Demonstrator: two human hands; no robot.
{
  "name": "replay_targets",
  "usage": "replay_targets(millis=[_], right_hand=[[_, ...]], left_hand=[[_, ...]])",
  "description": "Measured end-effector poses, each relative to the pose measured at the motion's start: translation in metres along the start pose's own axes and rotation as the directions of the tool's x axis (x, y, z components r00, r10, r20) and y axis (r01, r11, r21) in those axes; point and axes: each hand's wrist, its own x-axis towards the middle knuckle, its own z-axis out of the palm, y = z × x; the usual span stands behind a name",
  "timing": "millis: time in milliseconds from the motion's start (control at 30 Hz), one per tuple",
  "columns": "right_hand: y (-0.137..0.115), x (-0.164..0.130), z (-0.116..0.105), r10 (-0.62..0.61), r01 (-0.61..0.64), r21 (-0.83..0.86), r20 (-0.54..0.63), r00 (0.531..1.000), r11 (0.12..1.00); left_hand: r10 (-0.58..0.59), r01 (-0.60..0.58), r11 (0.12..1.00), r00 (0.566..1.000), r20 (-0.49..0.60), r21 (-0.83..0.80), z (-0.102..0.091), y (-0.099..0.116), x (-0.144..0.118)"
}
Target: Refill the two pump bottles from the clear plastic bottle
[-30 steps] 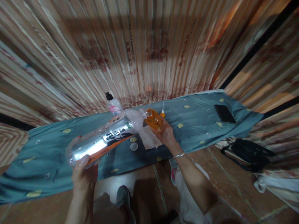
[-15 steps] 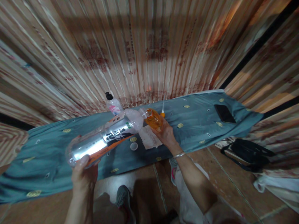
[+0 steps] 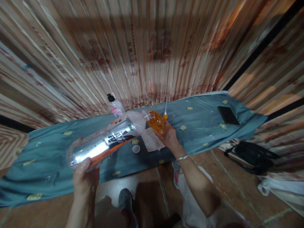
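Note:
My left hand (image 3: 84, 175) is wrapped round the base of a large clear plastic bottle (image 3: 106, 139) with a silver, black and orange label. The bottle lies slanted in the air, its neck toward the right. My right hand (image 3: 168, 136) grips a small bottle of orange liquid (image 3: 155, 122), whose mouth meets the neck of the large one. Just beyond my right hand is an orange pump top with a thin clear tube (image 3: 165, 114). Below the bottles lie a white paper towel (image 3: 152, 140) and a small white cap (image 3: 136, 148).
A pump bottle with a black top (image 3: 116, 107) stands at the back of the cloth-covered table (image 3: 197, 126). On the right lies a dark phone (image 3: 228, 115). A black bag (image 3: 254, 156) rests beyond the table's right front, and a striped curtain (image 3: 152, 53) hangs behind.

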Motion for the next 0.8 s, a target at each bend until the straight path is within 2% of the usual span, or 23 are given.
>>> replay_targets(millis=[800], right_hand=[[-0.0008, -0.0003, 0.0001, -0.038, 0.037, -0.046, -0.006, 0.999, 0.998]], left_hand=[[0.004, -0.004, 1.0, 1.0, 0.009, 0.004, 0.0005, -0.0003, 0.0]])
